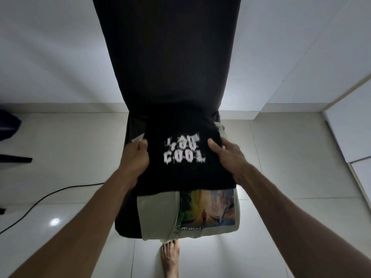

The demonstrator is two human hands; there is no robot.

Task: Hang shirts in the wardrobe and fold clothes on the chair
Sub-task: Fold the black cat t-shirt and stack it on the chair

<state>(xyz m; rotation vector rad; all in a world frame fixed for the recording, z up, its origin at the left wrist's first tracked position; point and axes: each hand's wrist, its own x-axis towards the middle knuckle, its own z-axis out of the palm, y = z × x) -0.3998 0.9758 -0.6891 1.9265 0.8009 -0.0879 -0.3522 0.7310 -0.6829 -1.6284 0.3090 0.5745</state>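
On a pale tiled floor (80, 157), a dark chair (166, 57) carries a folded black shirt (184, 171) atop a pale printed shirt (160, 215). Its side edges are gripped by the left hand (136, 157) and right hand (226, 155); fingertips are hidden underneath.

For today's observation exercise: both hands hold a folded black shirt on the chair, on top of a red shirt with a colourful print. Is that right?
Not quite. In the head view the shirt under the black shirt is pale off-white, not red. The left hand and right hand do hold the black one on the chair.
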